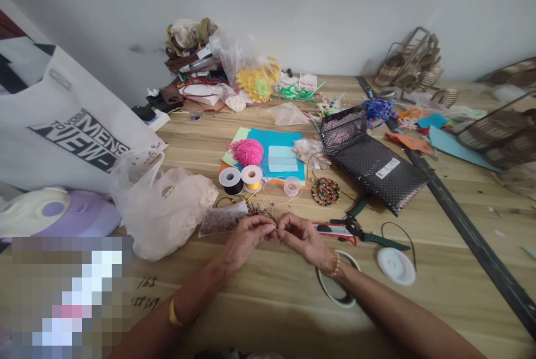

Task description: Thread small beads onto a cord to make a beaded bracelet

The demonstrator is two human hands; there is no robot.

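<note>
My left hand (pixel 253 233) and my right hand (pixel 300 236) meet fingertip to fingertip above the wooden table. Both are closed in a pinch on a thin cord (pixel 273 204), which shows just beyond the fingers; its ends are hard to follow. Close to my left hand lie a clear bag of small beads (pixel 221 219) and some loose dark beads (pixel 255 209). Beside my right hand are a red utility knife (pixel 335 229) and green-handled pliers (pixel 354 225). Beneath my right wrist is a white ring (pixel 324 286).
Black (pixel 230 181) and yellow (pixel 252 185) thread spools stand ahead, near pink yarn (pixel 248 152) on coloured paper. A coiled bead string (pixel 325 191) and black bubble mailer (pixel 371 166) lie right. A plastic bag (pixel 163 208) sits left; a white spool (pixel 396 266) lies right.
</note>
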